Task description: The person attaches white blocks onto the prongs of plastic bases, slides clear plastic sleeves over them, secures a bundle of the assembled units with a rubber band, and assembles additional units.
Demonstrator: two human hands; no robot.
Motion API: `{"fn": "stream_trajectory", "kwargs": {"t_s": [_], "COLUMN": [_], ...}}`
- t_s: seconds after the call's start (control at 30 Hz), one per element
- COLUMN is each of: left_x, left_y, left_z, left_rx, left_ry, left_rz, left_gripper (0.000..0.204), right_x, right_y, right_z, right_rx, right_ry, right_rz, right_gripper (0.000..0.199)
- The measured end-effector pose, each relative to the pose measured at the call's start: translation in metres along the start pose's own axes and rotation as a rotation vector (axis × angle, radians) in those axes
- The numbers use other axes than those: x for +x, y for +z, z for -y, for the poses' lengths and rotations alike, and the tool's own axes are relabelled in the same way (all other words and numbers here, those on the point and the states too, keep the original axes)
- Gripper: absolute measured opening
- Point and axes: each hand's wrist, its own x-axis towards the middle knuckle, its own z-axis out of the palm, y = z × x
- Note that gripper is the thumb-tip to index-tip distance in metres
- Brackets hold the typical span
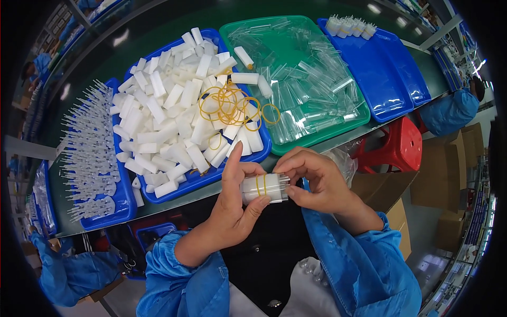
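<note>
In front of my chest I hold a small bundle [260,188]: white foam-like blocks and clear strips, ringed by two yellow rubber bands. My left hand [237,203] grips its left part, thumb below and fingers above. My right hand [316,179] pinches at the bundle's right end, where thin clear tips stick out; what exactly those fingers hold is partly hidden. Just beyond is a blue tray [211,179] heaped with white blocks [156,108]. A tangle of yellow rubber bands [229,105] lies on top of the heap.
A green tray [296,24] holds clear plastic pieces [301,84]. Far right, a blue tray [364,74] carries a few finished-looking bundles [351,26]. At left, another blue tray [124,195] is packed with thin-tipped pieces [90,153]. Red stool [393,145], cardboard boxes [438,174] and blue-sleeved people are nearby.
</note>
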Motion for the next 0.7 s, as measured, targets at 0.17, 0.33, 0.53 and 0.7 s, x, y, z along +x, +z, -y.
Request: {"fn": "stream_trajectory", "kwargs": {"t_s": [0.17,0.33,0.53,0.7], "left_x": [0.002,0.006,0.003,0.003], "left_y": [-0.006,-0.009,-0.007,-0.003], "left_z": [-0.01,-0.011,-0.009,-0.009], "left_rx": [-0.109,-0.004,-0.174,-0.192], "left_ry": [-0.097,0.011,-0.013,-0.008], "left_rz": [-0.044,0.004,-0.033,-0.089], "left_gripper": [0.072,0.047,0.043,0.042], "right_x": [0.005,0.005,0.002,0.001], "right_y": [0.005,0.002,0.003,0.002], "right_z": [0.017,0.007,0.001,-0.001], "right_rx": [-0.116,-0.267,-0.096,0.046], "right_ry": [-0.163,-0.283,-0.265,-0.204], "right_rz": [0.08,0.071,0.084,0.082], "right_gripper": [0.05,0.048,0.044,0.045]}}
